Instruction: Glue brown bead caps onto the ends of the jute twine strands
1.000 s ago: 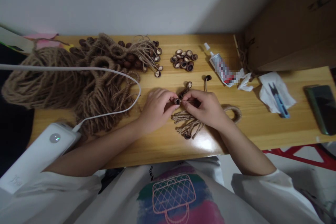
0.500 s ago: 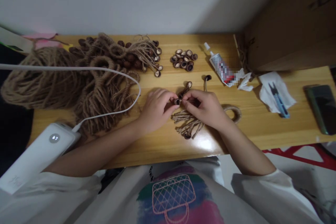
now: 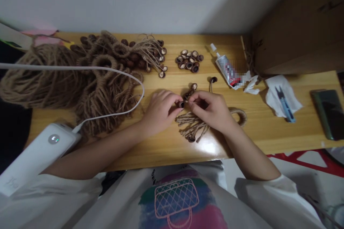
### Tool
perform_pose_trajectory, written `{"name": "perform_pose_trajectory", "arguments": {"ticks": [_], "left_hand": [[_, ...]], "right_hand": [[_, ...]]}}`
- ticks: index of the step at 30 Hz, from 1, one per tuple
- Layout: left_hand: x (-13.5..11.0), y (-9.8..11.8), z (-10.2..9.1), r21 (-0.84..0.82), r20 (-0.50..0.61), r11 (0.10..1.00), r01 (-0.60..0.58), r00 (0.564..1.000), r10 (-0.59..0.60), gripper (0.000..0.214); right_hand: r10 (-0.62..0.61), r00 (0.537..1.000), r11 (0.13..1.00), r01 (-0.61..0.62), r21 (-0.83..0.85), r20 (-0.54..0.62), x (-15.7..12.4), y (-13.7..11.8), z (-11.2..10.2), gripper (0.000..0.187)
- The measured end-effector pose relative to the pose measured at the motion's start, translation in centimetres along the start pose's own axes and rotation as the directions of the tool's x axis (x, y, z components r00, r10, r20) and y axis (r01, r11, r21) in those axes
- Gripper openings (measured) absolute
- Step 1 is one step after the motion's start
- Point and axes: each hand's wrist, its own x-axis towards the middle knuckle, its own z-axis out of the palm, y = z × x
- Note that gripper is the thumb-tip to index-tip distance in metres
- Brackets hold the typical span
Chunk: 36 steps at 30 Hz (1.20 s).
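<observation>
My left hand [image 3: 159, 112] pinches a small brown nut shell half [image 3: 181, 105] between thumb and fingertips, its hollow facing my other hand. Close beside it, my right hand [image 3: 212, 109] is closed in a pinch on a thin strand of twine, whose tip is too small to make out clearly. Under the right hand lies a twine tassel [image 3: 192, 121] with frayed cord ends, joined to a wrapped twine ring [image 3: 242, 116]. More shells [image 3: 193, 87] sit just behind my fingertips, and another shell [image 3: 191, 138] lies at the tassel's near end.
Loose shell halves [image 3: 189, 61] form a pile at the back. Nearby are a glue tube [image 3: 227, 69], blue snips [image 3: 285, 105] on tissue, and a phone [image 3: 328, 112]. Twine bundles [image 3: 99, 96] fill the left, crossed by a white cable [image 3: 115, 115] from a power bank [image 3: 40, 157].
My right fingertips have drawn slightly to the right, away from the shell. My left hand keeps its pinch on the shell in nearly the same place. The camera view has shifted a little.
</observation>
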Motion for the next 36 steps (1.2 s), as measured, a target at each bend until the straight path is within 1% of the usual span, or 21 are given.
{"name": "perform_pose_trajectory", "arguments": {"ticks": [3,5,9,13,15,18,25,30,36], "left_hand": [[-0.12,-0.16,0.10,-0.002,-0.022,0.999,-0.036,0.999,0.035,0.013],[-0.19,-0.27,0.21,-0.001,-0.034,0.999,-0.053,0.998,0.053,0.015],[-0.27,-0.38,0.35,0.013,-0.050,0.998,-0.062,0.997,0.063,0.016],[-0.27,-0.36,0.30,0.008,-0.053,0.998,-0.068,0.996,0.068,0.014],[-0.26,-0.34,0.27,0.000,-0.039,0.998,-0.057,0.998,0.057,0.014],[-0.25,-0.33,0.29,0.000,-0.025,0.999,-0.041,0.999,0.041,0.014],[-0.29,-0.32,0.39,0.000,-0.044,0.999,-0.049,0.998,0.049,0.015],[-0.30,-0.27,0.36,0.001,-0.051,0.999,-0.052,0.997,0.052,0.015],[-0.27,-0.20,0.30,-0.006,-0.044,0.999,-0.040,0.998,0.040,0.015]], "right_hand": [[-0.014,0.998,1.000,0.014,-0.005,-0.056,-0.08,0.06,-0.02,0.007],[-0.022,0.998,1.000,0.021,-0.010,-0.066,-0.12,0.14,-0.08,0.007],[-0.034,0.999,0.999,0.032,-0.037,-0.042,-0.16,0.25,-0.30,0.008],[-0.027,0.999,0.997,0.030,-0.069,0.038,-0.21,0.24,-0.50,0.011],[-0.024,0.998,0.997,0.028,-0.072,0.055,-0.26,0.31,-0.55,0.011],[-0.027,0.998,0.997,0.030,-0.064,0.053,-0.33,0.51,-0.58,0.011],[-0.043,0.998,0.996,0.046,-0.073,0.047,-0.35,0.70,-0.52,0.009],[-0.058,0.998,0.996,0.061,-0.064,0.034,-0.38,0.51,-0.65,0.014],[-0.046,0.999,0.996,0.046,-0.071,0.001,-0.56,0.43,-0.87,0.017]]}}
